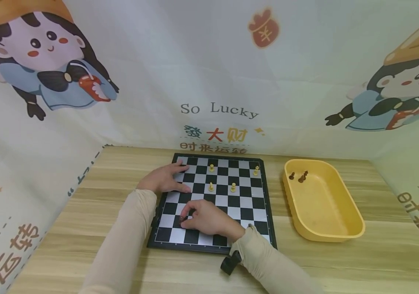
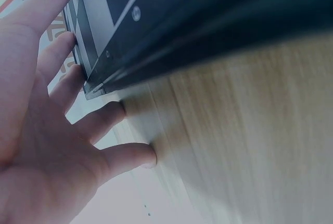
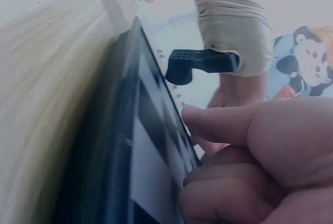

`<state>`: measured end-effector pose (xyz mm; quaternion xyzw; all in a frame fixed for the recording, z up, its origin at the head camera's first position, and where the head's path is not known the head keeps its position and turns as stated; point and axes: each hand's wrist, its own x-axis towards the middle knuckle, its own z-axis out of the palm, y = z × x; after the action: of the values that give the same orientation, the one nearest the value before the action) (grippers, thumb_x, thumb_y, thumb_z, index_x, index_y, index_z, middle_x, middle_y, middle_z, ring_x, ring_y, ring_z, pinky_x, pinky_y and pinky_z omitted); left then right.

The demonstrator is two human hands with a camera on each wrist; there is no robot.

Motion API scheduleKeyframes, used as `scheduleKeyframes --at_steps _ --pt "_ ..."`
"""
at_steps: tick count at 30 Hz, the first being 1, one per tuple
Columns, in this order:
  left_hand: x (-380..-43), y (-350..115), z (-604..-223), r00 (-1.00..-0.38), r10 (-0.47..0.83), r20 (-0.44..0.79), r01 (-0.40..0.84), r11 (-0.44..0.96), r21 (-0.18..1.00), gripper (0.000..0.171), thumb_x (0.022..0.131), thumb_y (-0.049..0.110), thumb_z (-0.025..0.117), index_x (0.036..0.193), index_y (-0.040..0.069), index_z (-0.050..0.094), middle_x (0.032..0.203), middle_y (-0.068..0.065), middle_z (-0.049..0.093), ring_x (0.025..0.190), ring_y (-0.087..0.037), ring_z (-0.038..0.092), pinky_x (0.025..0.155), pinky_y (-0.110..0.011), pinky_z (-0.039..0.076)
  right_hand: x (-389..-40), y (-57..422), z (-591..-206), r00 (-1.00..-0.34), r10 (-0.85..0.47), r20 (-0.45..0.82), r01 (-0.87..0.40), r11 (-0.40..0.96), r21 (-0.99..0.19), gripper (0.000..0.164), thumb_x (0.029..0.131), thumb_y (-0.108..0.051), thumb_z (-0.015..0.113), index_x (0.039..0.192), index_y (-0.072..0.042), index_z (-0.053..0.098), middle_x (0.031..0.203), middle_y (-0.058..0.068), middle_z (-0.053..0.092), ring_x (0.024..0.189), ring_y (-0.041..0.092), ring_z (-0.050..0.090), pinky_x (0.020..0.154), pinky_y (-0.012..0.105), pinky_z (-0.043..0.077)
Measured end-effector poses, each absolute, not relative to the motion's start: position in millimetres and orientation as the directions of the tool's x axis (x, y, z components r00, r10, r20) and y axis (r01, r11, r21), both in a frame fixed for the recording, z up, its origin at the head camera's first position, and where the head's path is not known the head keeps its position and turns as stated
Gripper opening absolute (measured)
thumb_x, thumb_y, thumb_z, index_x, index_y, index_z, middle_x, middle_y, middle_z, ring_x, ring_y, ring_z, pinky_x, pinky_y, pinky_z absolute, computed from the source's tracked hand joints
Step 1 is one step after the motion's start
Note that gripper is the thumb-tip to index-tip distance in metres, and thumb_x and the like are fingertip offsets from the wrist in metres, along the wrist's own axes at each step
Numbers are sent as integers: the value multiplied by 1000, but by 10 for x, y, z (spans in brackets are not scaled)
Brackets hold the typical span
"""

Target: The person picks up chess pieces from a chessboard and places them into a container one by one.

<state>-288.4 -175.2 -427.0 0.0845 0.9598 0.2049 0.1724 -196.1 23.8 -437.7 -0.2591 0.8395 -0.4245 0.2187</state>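
A black-and-white chessboard [image 1: 244,237] with a dark frame lies on the table. My left hand [image 1: 165,177] rests spread over its far left part, with fingers fanned out along the edge in the left wrist view. Low over the near left squares, my right hand [image 1: 207,216] has thumb and index finger curled together in a pinch. Between these fingertips is a small dark chess piece [image 1: 183,219], mostly hidden by them. Several pale yellow chess pieces stand on the far half, among them one yellow piece [image 1: 233,187] near the middle and another yellow piece [image 1: 256,170] at the far right.
A yellow plastic tray [image 1: 327,236] stands right of the board, with dark brown chess pieces [image 1: 302,177] at its far left end. The wood-grain table [image 1: 80,220] meets a printed cloth backdrop [image 1: 150,81] behind. A black device [image 1: 230,262] is strapped at the right wrist.
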Motion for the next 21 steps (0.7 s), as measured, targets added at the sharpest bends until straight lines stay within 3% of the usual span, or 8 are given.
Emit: scheduleKeyframes --at_steps 9,21 --pt "-2887 -1748 -4270 -926 236 -294 95 901 423 92 82 56 80 158 26 39 173 -3 17 159 -37 19 126 -58 28 -2021 451 -4213 -816 -558 -150 -177 489 -854 10 92 -24 74 101 -19 72 54 -6 49 47 9 40 47 22 31" --pt "-2899 -1746 -4279 -924 220 -311 69 900 431 94 80 57 81 159 28 38 174 0 15 160 -35 17 127 -57 25 -2147 819 -4038 -877 -454 -159 -69 446 -892 18 92 -22 74 108 -15 71 54 -6 44 46 10 34 46 23 25"
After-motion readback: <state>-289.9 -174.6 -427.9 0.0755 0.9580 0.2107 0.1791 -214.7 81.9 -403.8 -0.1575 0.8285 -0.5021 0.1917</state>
